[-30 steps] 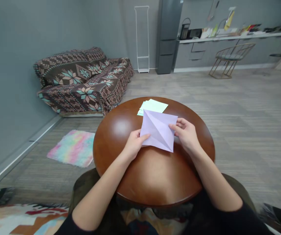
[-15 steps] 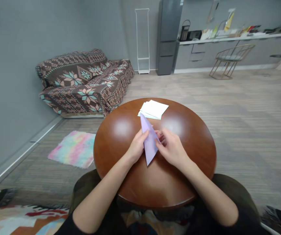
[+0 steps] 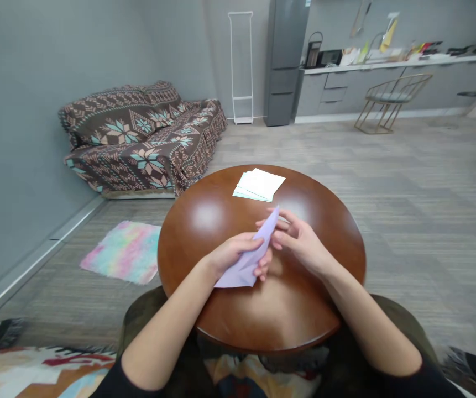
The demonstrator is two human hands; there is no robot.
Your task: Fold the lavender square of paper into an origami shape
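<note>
Tabletop (image 3: pixel 265 318) below; purple paper (image 3: pixel 246 264), seemingly folded, points lengthwise away-right.

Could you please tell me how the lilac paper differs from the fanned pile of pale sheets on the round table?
The lilac paper is held in the left hand, while the pale sheets lie on the round table. The lilac paper is folded and creased, whereas the pale sheets look flat. The lilac paper is light purple; the pale sheets look white with some blue-green edges. Both appear thin.
</note>
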